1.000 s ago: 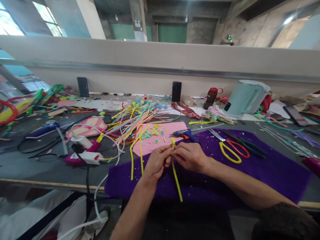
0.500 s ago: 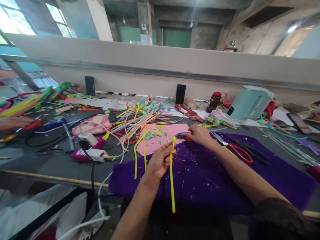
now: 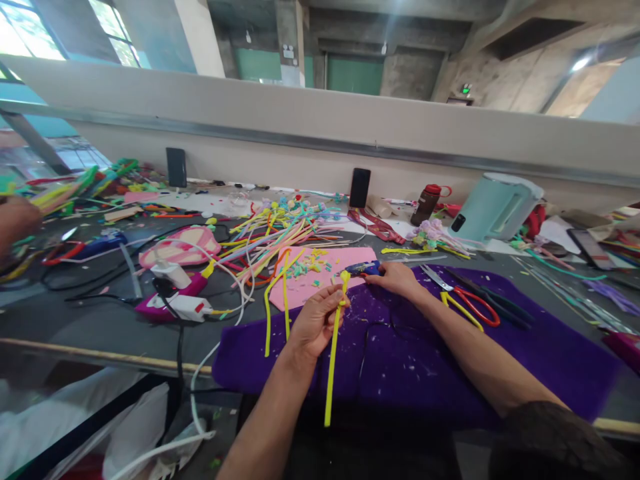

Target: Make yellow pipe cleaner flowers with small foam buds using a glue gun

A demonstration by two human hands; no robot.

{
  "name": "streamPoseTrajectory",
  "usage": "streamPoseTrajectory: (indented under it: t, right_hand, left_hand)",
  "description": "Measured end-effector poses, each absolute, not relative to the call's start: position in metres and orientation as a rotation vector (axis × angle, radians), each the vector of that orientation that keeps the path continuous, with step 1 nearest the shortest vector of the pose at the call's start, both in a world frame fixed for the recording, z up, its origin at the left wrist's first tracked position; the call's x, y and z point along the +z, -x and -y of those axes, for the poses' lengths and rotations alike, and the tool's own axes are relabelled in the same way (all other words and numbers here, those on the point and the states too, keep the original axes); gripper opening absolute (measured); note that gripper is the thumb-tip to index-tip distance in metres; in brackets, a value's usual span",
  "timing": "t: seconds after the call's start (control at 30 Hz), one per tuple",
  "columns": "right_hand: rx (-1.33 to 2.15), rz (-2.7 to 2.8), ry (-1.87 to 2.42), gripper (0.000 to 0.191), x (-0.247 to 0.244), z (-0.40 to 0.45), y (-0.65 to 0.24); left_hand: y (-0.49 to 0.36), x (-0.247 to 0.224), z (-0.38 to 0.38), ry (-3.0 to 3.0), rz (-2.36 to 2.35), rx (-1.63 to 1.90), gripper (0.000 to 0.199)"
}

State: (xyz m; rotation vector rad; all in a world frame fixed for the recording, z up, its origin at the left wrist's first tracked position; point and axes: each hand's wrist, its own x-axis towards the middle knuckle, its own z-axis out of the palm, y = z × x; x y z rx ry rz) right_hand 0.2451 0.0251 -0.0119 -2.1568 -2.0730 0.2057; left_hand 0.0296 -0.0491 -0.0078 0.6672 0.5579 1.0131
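My left hand point(image 3: 320, 317) pinches a yellow pipe cleaner point(image 3: 332, 373) near its top, where it is knotted or curled into a small lump. The long tail hangs down over the purple cloth. My right hand point(image 3: 397, 279) is closed around a blue glue gun point(image 3: 367, 268), whose tip points left at the yellow lump; the fingers partly hide its handle. Behind both hands lies a pink sheet point(image 3: 357, 257) with small yellow and green cut pieces on it. Two bent yellow pipe cleaners point(image 3: 287, 300) hang over its left side.
Red-handled scissors point(image 3: 475, 303) and dark pliers point(image 3: 507, 310) lie on the purple cloth point(image 3: 415, 360). A power strip point(image 3: 173, 303) with cables sits left. Behind are bundled pipe cleaners point(image 3: 295, 230), a phone point(image 3: 360, 188), a bottle point(image 3: 426, 203) and a kettle point(image 3: 495, 207). Another person's hand point(image 3: 17, 223) shows far left.
The glue gun shows more fully in my right hand, its tip nearer the yellow lump. The pipe cleaner's tail has swung left. The other person's hand has moved up and left, away from red-handled scissors.
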Motion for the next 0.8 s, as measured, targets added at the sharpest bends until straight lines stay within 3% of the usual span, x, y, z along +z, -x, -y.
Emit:
streamPoseTrajectory:
  t: [0.2,0.47,0.63,0.8]
  right_hand:
    - [0.323,2.014,2.040,0.050,-0.019,-0.028,-0.248]
    - [0.458,2.000,1.823,0.018,-0.016,-0.026,-0.254]
    - [0.559,1.905,1.672,0.019,-0.009,-0.021,-0.254]
    - [0.880,1.638,1.292,0.024,0.001,-0.014,-0.248]
  left_hand:
    - [-0.030,-0.007,0.049,-0.681,-0.585,1.019,0.022]
    - [-0.030,-0.008,0.049,-0.678,-0.591,1.038,0.025]
    - [-0.028,-0.008,0.050,-0.673,-0.559,1.053,0.025]
    - [-0.027,-0.005,0.052,-0.616,-0.466,1.071,0.023]
